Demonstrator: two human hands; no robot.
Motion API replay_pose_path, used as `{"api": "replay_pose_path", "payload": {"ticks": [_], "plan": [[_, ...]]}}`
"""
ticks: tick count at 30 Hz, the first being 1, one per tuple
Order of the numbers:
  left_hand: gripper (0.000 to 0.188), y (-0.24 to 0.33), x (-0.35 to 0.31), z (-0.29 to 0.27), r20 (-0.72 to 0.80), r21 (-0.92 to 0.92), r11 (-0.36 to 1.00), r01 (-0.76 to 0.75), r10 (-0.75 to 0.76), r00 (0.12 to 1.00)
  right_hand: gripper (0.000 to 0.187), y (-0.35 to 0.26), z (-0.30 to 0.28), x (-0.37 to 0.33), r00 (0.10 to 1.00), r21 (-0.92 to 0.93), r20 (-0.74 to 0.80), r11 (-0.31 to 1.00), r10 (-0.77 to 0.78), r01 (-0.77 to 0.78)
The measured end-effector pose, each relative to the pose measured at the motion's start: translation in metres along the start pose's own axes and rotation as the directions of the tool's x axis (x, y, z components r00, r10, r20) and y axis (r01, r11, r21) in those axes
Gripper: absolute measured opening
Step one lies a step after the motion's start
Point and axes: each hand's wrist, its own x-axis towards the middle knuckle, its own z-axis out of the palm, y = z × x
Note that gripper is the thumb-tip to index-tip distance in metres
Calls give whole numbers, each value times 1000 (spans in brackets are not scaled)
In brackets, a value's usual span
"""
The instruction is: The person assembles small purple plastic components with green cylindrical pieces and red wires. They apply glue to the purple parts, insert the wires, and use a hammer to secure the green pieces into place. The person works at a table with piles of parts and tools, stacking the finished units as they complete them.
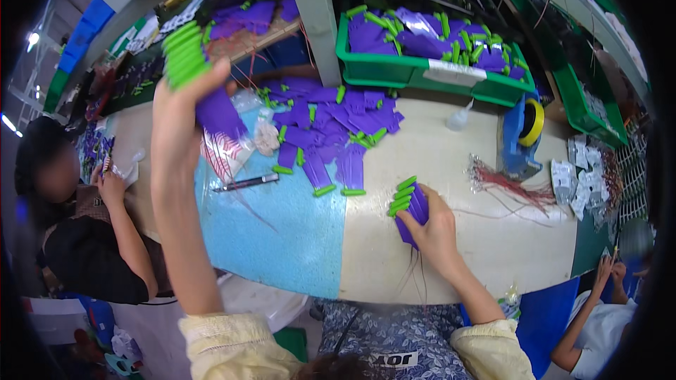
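Observation:
My left hand [184, 98] is raised at the upper left, closed round a thick stack of purple flat pieces with green tube ends [184, 55]. The stack is slightly blurred, and my fingers behind it are mostly hidden. Lower down, over the pale table, my right hand [440, 232] pinches a smaller fan of purple flat pieces with green tube ends [411, 214]. Thin dark wires hang below that fan. Between and beyond my hands lies a loose pile of the same purple pieces [317, 123], spread over the table.
A green bin [394, 69] full of such pieces stands at the back. Right of it are a small squeeze bottle [458, 119], a blue tape dispenser [520, 148] and red wires [514, 186]. A black pen [246, 182] lies on the blue mat [274, 239]. Co-workers sit at both sides.

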Motion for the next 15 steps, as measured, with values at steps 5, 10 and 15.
{"api": "replay_pose_path", "payload": {"ticks": [5, 10, 15], "plan": [[51, -32, 184, -50, -105, 120, 982, 148, -135, 985, 52, -23, -11, 10, 958, -51, -170, 973, -231, 225], [119, -88, 243, -20, -481, 750, 586, 307, 166, 861, 37, -44, -73, 57, 869, -20, -333, 924, -366, 382], [102, -46, 214, -11, -315, 887, 439, 142, 352, 881, 21, -32, -134, 265, 623, -457, -451, 765, -639, 454]]}}
